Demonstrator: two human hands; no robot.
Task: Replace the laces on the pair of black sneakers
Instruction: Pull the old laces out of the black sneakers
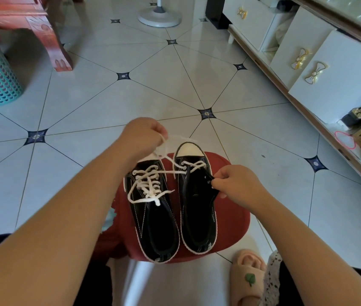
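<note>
Bright daylight, glossy glare (edges warped).

We have one view only: head-worn, wide-angle, facing forward and down. We look from close above onto the red stool point(230, 228) with the sneakers point(159, 228); tiled floor point(153, 85) stretches ahead, edges bend.

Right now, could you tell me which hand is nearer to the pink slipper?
Right. The right hand pinches the edge of a sneaker beyond the slipper; the left hand grips the white lace farther off, over the toes.
</note>
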